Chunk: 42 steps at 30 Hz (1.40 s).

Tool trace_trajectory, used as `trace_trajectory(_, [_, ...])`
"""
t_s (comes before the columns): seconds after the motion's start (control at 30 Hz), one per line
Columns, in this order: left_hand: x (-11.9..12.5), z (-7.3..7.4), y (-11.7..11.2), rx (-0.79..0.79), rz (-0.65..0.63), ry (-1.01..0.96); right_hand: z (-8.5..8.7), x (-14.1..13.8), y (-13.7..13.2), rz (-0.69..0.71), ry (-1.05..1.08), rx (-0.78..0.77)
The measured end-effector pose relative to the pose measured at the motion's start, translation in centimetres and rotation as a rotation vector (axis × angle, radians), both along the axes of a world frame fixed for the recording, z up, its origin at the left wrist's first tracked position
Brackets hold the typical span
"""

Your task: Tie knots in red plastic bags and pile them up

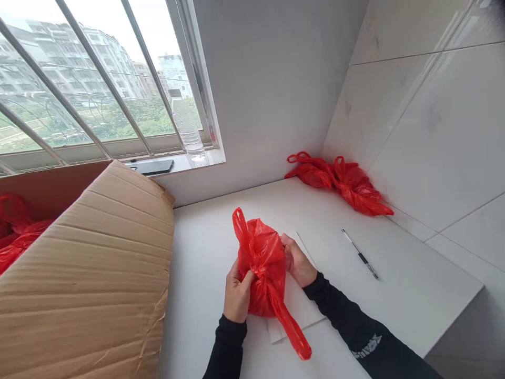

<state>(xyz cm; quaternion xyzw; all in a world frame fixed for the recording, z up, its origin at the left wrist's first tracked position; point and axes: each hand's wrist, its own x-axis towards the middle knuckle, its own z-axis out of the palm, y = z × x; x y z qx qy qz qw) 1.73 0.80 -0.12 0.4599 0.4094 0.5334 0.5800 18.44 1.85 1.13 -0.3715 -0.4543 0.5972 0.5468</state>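
A knotted red plastic bag (pixel 265 292) is between my two hands, over the white table. One handle loop sticks up at its far left, the other hangs toward the near right. My left hand (pixel 237 292) grips the bag's left side, its thumb close to the knot. On the far right side, my right hand (pixel 298 260) has its fingers curled at the bag's edge, partly hidden by the plastic. What the bag contains cannot be seen. Beneath it lie white sheets of paper (pixel 302 305).
A large cardboard box (pixel 118 252) with red bags (pixel 27 239) inside stands at the left. More tied red bags (pixel 343 181) lie at the back right corner. A pen (pixel 361 256) rests on the white table (pixel 414 295). The sill holds a water bottle (pixel 188 131) and a phone (pixel 153 167).
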Motion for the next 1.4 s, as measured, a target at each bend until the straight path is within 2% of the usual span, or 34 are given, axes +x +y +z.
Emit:
trace_trajectory(0.13, [0.2, 0.5, -0.2, 0.015, -0.157, 0.121, 0.4, 0.4, 0.2, -0.039, 0.120, -0.024])
trace_trajectory(0.33, [0.8, 1.1, -1.0, 0.077, -0.148, 0.148, -0.1, 1.3, -0.2, -0.166, 0.159, -0.019])
trace_trajectory(0.53, [0.5, 0.3, -0.3, 0.037, -0.046, 0.097, 0.6, 1.0, 0.1, -0.055, 0.065, 0.017])
trace_trajectory(0.67, [0.3, -0.1, 0.1, 0.013, -0.062, 0.037, 0.7, 1.1, 0.0, -0.055, -0.022, 0.031])
trace_trajectory(0.93, [-0.1, -0.8, 0.2, -0.023, 0.002, -0.069, 0.4, 0.6, -0.1, 0.105, -0.025, 0.069])
trace_trajectory(1.07, [-0.1, -0.7, 0.2, -0.030, -0.002, -0.117, 0.4, 0.5, -0.4, 0.100, -0.037, 0.025])
trace_trajectory(1.27, [0.0, -0.5, 0.1, -0.046, 0.034, -0.273, 0.6, 0.4, -0.5, 0.202, -0.030, 0.054])
trace_trajectory(1.4, [0.0, -0.2, -0.1, -0.029, -0.014, -0.284, 0.1, 0.3, -0.3, 0.142, -0.084, 0.072])
